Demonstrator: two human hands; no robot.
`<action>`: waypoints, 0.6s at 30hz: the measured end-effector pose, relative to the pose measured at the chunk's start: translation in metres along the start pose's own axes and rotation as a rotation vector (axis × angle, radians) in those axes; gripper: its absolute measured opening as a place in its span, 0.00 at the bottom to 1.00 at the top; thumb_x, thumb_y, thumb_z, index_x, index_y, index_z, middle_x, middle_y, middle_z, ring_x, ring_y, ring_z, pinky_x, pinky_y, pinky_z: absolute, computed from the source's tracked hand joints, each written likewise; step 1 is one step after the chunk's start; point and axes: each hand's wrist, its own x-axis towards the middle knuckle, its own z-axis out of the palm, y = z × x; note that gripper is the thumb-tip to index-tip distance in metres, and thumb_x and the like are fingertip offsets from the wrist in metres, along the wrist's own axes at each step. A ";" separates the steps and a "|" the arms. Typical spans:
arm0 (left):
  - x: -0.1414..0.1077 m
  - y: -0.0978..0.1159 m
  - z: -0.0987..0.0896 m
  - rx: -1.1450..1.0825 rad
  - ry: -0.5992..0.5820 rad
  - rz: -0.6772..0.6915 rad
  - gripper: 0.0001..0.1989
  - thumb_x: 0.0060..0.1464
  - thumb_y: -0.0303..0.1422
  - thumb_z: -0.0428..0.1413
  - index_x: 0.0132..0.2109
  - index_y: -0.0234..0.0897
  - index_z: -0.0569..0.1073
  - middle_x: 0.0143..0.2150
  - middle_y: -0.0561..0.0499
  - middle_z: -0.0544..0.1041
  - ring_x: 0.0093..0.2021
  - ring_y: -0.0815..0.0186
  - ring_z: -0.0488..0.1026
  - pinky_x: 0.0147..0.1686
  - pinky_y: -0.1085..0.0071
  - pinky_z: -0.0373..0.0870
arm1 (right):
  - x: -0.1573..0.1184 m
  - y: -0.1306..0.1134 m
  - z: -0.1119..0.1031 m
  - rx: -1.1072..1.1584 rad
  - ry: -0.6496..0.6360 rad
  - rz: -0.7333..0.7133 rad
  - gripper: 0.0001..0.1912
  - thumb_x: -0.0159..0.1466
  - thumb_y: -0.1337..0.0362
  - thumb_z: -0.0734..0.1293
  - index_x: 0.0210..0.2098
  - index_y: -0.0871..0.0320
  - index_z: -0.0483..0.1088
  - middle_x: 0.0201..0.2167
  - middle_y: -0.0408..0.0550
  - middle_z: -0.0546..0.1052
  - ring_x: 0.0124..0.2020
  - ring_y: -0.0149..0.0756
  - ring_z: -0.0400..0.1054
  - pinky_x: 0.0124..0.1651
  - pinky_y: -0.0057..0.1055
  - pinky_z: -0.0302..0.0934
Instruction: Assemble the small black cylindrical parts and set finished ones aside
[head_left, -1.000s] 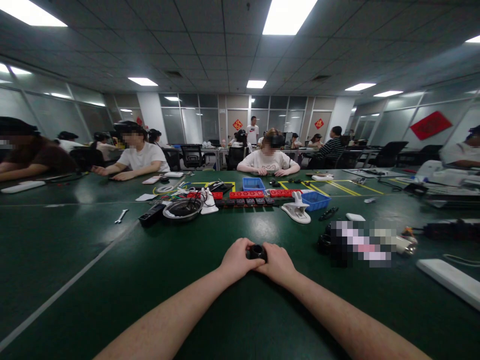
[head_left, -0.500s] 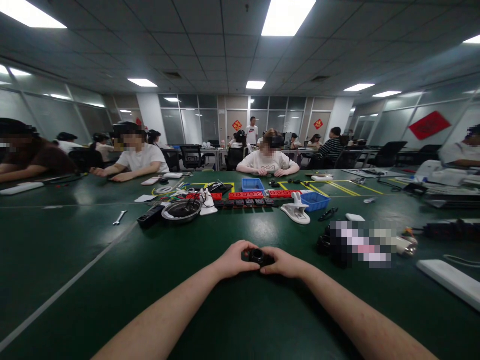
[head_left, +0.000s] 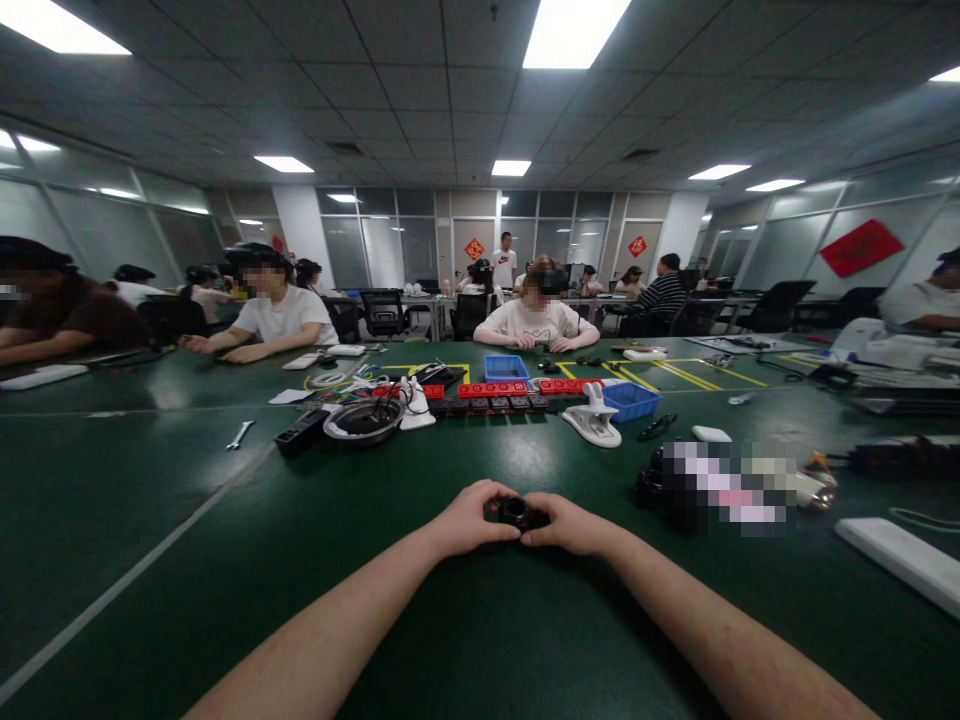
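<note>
A small black part with a round, ring-like opening [head_left: 514, 512] is held between my two hands over the green table. From the left, my left hand [head_left: 474, 520] curls round it, thumb along the near side and fingers behind. My right hand [head_left: 561, 523] grips the other side in the same way, its thumb tip close to the left one. Fingers cover much of the part, so its exact kind cannot be made out.
Beyond my hands lie red power strips [head_left: 491, 390], blue bins [head_left: 630, 402], a white clip base [head_left: 592, 425] and a round metal dish [head_left: 364, 422]. A wrench [head_left: 240, 435] lies left. At right is a long white bar [head_left: 904, 560]. A person [head_left: 536, 310] sits opposite.
Both hands keep nearly the same place and hold. The black part seems slightly turned, and a red spot near its left side no longer shows.
</note>
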 end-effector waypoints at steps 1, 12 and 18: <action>0.000 -0.001 0.000 -0.004 0.004 -0.004 0.21 0.38 0.37 0.59 0.43 0.38 0.68 0.37 0.50 0.68 0.36 0.65 0.65 0.33 0.72 0.61 | 0.000 0.000 0.000 -0.005 0.003 -0.001 0.16 0.49 0.66 0.66 0.39 0.60 0.66 0.33 0.43 0.70 0.35 0.35 0.63 0.39 0.30 0.57; -0.002 0.013 0.015 0.035 0.208 -0.175 0.20 0.34 0.39 0.60 0.36 0.35 0.67 0.34 0.51 0.66 0.33 0.66 0.65 0.31 0.72 0.62 | 0.009 0.014 0.017 -0.475 0.342 0.152 0.20 0.42 0.54 0.69 0.28 0.59 0.61 0.24 0.41 0.66 0.25 0.30 0.59 0.24 0.24 0.48; -0.001 0.009 0.018 0.041 0.277 -0.178 0.19 0.34 0.38 0.60 0.35 0.35 0.67 0.34 0.51 0.66 0.33 0.65 0.65 0.32 0.72 0.62 | 0.010 0.006 0.030 -0.726 0.455 0.200 0.25 0.44 0.46 0.65 0.32 0.60 0.64 0.29 0.48 0.69 0.31 0.40 0.63 0.31 0.31 0.52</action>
